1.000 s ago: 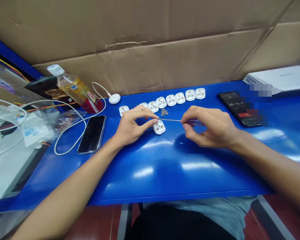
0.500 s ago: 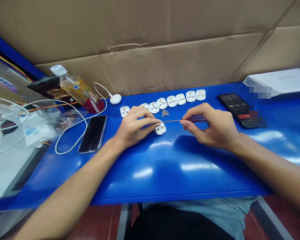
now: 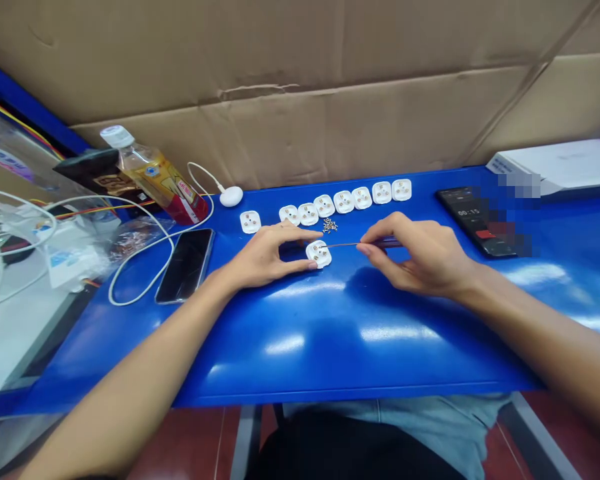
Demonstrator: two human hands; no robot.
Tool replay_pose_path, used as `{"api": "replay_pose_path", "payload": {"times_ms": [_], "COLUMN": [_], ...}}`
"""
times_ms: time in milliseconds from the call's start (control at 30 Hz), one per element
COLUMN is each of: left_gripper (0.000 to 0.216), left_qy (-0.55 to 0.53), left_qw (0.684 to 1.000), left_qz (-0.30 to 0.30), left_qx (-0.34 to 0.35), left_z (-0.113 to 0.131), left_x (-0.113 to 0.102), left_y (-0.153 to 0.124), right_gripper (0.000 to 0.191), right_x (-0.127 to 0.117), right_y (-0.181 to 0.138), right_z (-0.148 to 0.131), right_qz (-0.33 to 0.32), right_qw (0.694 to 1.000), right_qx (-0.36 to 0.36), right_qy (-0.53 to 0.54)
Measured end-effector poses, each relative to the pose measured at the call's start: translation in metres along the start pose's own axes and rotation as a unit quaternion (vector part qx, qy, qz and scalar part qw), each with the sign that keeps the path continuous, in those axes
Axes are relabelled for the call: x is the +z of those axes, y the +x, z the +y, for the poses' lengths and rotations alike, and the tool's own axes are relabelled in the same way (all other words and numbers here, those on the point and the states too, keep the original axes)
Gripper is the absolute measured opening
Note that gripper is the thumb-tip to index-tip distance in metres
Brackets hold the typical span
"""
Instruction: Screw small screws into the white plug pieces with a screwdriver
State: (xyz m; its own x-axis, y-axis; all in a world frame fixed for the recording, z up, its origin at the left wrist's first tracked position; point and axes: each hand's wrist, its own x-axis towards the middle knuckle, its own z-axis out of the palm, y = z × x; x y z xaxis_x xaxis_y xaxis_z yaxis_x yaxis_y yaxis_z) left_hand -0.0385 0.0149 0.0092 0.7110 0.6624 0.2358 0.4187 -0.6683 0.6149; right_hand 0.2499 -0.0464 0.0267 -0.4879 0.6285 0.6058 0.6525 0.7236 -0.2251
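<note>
By the newly spread left hand (image 3: 263,257), the white housing (image 3: 319,256) is being bared to the right hand's (image 3: 420,257) pinched tool (image 3: 343,245).

The person at the bench has bare hands, the left hand (image 3: 270,257) and the right hand (image 3: 415,257), with slender fingers and short nails. Both forearms (image 3: 155,360) are bare as well. A tiny glint sits by a left finger, perhaps a ring, too small to tell from here. Down at the bottom middle of the frame is a black top (image 3: 350,450), plain and rounded, and beside it pale blue-grey trousers (image 3: 447,420), denim by the look, softly creased, with a seam running down.
</note>
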Motion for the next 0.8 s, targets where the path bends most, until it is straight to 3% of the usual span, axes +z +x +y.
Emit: {"api": "replay_pose_path", "payload": {"times_ms": [467,800], "left_gripper": [0.046,0.047], "left_qy": [-0.034,-0.038], "left_qw": [0.998,0.998], "left_qz": [0.048,0.045], "left_qx": [0.025,0.006], "left_z": [0.0004,0.0017], "left_x": [0.0088,0.0089], "left_y": [0.0008,0.0013], "right_gripper": [0.007,0.006], "right_x": [0.0009,-0.0004], "right_y": [0.0012,0.0008], "right_z": [0.0015,0.0019], "right_qz": [-0.011,-0.023], "right_qw": [1.0,1.0], "right_qx": [0.004,0.0], "right_qy": [0.001,0.003]}}
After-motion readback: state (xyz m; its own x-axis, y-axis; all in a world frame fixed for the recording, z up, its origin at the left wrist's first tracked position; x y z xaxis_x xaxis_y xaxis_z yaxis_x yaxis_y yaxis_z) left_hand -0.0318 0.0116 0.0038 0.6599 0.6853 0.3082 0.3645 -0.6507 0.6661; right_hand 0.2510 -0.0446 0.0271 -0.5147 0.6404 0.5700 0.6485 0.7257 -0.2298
